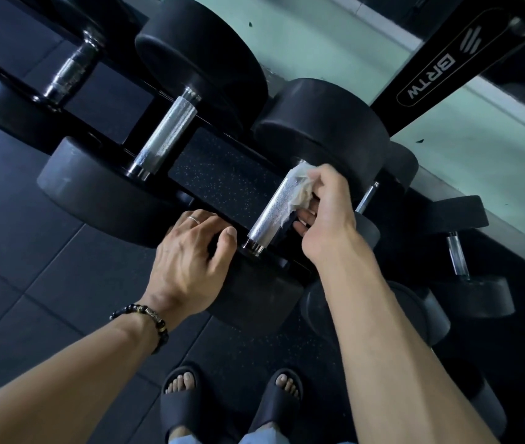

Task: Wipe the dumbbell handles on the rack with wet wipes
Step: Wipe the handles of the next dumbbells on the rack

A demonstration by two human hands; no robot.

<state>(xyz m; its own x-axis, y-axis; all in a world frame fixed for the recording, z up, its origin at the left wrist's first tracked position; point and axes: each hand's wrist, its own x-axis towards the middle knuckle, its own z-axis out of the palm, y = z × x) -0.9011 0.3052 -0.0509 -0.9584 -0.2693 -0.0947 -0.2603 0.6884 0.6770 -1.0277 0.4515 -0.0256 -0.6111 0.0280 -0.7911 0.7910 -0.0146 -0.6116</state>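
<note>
Nearest the camera, two feet in dark slide sandals (187, 402) are seen on the speckled black floor (229, 174), below both bare forearms. A beaded bracelet (149, 322) is worn on the left wrist.

The left hand (187, 261) is laid on the near rubber head (254, 290) of a dumbbell. Its fingers (202, 219) are loosely bent over the top edge of that head, with the thumb stretched toward the near collar of the handle; nothing is pinched by them. A ring (193, 219) is carried on one finger.

The right hand (325, 209) is clenched on a crumpled white wet wipe (299, 187). The wipe is pressed against the far right side of the knurled chrome handle (270, 213), just below the far rubber head (322, 129). The fingertips (304, 219) are curled under the wipe and beside the handle. The near part of the handle, between the two hands, is left bare.

Left of the left fingers, a second dumbbell with a bare chrome handle (165, 136) is held by the same rack rail (210, 216). Farther left, a third handle (69, 72) is seen, blurred. Right of the right fingers, smaller dumbbells (459, 257) are carried on a lower tier. Beyond them, a black rack upright (440, 59) lettered "BRTW" is set against a pale green wall (318, 36).
</note>
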